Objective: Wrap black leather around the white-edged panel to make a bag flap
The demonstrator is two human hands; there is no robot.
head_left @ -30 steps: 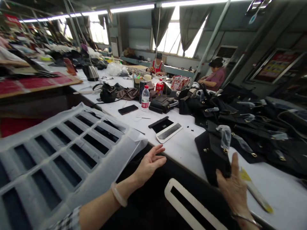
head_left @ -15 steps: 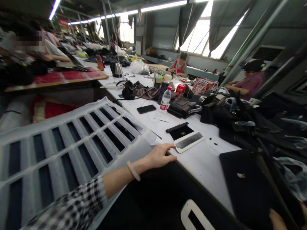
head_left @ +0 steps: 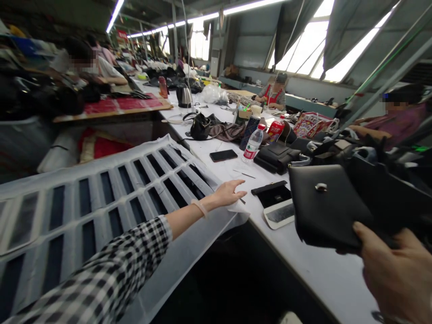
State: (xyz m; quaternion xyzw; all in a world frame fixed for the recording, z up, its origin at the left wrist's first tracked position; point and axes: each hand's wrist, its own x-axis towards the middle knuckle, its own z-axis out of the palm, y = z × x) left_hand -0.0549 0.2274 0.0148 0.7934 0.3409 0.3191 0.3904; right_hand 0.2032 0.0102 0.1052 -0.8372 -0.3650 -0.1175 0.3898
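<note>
My left hand, fingers apart and holding nothing, reaches over the corner of a white-covered rack with slots. At the right, my right hand grips a black leather bag by its lower edge, thumb on top. A small metal clasp sits on its face. Between the hands, a white-framed panel with a grey middle lies on the table, partly hidden by the bag. Behind it rests a black flap-like piece.
On the white table are a phone, a water bottle, a black bag and a kettle. More black bags are heaped at the right. Co-workers sit at the left, the back and the right.
My right hand has lifted the black bag up from the table's right side. My left hand has drawn back from the white-framed panel. The view has turned left.
</note>
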